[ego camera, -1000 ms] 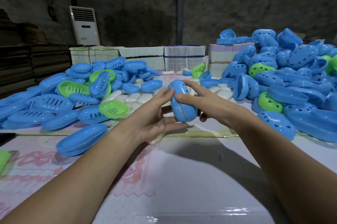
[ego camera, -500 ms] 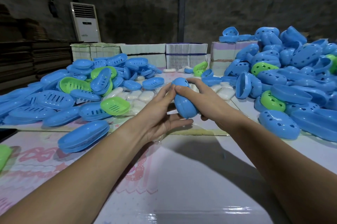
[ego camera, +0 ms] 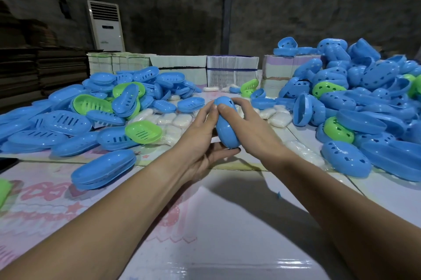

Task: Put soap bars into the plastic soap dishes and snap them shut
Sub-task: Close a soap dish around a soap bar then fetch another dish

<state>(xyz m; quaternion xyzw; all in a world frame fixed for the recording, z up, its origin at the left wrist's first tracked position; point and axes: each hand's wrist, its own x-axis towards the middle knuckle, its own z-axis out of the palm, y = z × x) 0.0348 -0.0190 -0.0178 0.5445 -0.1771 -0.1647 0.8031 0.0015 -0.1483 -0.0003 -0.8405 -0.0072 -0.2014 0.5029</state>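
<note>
A closed blue soap dish (ego camera: pixel 226 128) stands on end between my two hands, just above the table's middle. My left hand (ego camera: pixel 200 140) cradles it from the left, thumb under its lower end and fingers up its side. My right hand (ego camera: pixel 248 127) wraps it from the right, with the thumb pressing on top near the upper end. Whether a soap bar is inside is hidden. White wrapped soap bars (ego camera: pixel 175 120) lie on the table behind my hands.
Heaps of blue and green dish halves rise at the left (ego camera: pixel 91 111) and right (ego camera: pixel 355 97). A closed blue dish (ego camera: pixel 103 169) lies at the front left. Stacked cartons (ego camera: pixel 232 70) line the table's far edge. The white table (ego camera: pixel 216 234) stretches toward me.
Both hands have tightened on the dish. The seam that faced me a second ago has turned away, and the two halves now sit flush.
</note>
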